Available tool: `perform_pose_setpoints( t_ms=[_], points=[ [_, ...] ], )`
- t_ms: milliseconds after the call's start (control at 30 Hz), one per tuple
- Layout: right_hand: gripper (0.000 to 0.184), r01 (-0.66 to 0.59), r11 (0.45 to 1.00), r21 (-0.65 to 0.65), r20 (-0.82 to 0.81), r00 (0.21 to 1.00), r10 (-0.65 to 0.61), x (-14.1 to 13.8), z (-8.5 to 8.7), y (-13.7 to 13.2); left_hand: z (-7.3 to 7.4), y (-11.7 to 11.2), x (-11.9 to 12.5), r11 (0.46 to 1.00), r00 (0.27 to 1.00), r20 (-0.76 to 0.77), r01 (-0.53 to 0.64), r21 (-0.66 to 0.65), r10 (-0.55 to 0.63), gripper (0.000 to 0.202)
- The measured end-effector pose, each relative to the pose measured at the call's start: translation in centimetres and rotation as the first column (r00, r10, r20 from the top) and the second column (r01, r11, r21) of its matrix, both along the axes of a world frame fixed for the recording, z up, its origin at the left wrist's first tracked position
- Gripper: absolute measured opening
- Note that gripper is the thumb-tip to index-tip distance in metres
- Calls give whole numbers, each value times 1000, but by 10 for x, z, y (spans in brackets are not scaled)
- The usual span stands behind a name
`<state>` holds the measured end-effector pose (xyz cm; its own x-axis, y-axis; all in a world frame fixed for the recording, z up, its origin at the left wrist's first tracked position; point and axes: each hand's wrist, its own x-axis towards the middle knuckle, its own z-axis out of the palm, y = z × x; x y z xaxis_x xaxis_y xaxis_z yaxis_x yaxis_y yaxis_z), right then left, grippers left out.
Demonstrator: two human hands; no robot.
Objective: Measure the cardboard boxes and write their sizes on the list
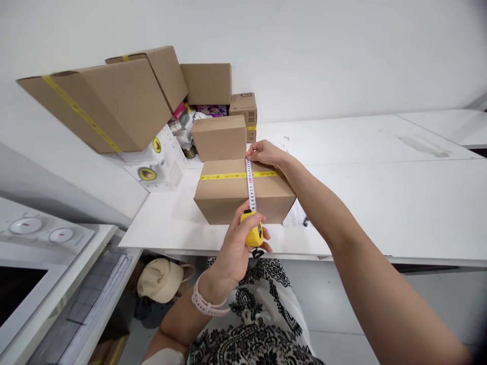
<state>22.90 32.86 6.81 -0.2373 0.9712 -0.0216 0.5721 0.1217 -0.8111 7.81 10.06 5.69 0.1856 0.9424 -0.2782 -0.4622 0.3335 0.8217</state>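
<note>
A cardboard box sealed with yellow printed tape lies on the white table in front of me. My left hand is wrapped around a yellow tape measure just off the box's near side. Its white blade runs across the box top, away from me, over the yellow tape. At the box's far edge, my right hand pinches the blade's end between thumb and fingers. Behind that edge stands a smaller cardboard box.
Large taped cartons rest on white boxes with avocado pictures at the left. More cardboard boxes stand by the wall. A printed sheet lies right of the measured box. A microwave and a cap are lower left.
</note>
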Motion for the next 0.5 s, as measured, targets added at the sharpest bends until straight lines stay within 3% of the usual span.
perform_pose_setpoints(
  t_ms=[233, 333, 400, 500],
  points=[
    [8, 33, 999, 39, -148, 989, -26, -3, -11, 5, -2, 8, 2, 1000, 999, 46, -26, -13, 27, 47],
    [8, 28, 996, 79, -254, 967, -7, 1, -2, 3, -2, 9, -3, 1000, 999, 38, -21, -1, 21, 45],
    [10, 37, 985, 169, -338, 941, 23, 9, 14, -14, -4, 6, -11, 997, 1000, 0, 21, 69, -21, 44],
    [18, 79, 924, 375, -362, 930, 67, 25, 42, -74, -6, -7, -29, 968, 987, -124, 126, 216, -100, 58]
  ],
)
